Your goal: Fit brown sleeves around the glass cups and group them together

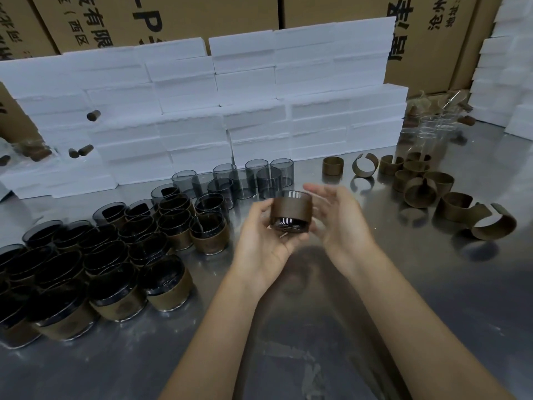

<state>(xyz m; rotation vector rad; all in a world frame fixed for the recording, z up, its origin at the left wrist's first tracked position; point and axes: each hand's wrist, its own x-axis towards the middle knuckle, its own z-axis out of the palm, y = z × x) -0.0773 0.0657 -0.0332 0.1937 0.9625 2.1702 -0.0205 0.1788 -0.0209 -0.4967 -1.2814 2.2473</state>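
While sleeved cups [161,287] crowd the bench [403,298] at left, the left hand [259,241] grips a sleeved cup [291,210] mid-air; the right hand [337,217], fingers spread, seems just beside it. Loose sleeves [418,192] lie right.

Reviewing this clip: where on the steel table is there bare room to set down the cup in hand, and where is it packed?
Bare steel table lies under and right of the forearms, bordered by the sleeved cups on the left and the loose brown sleeves behind. The left side is packed; bare smoky glasses crowd the foam blocks. The left hand holds the sleeved cup.
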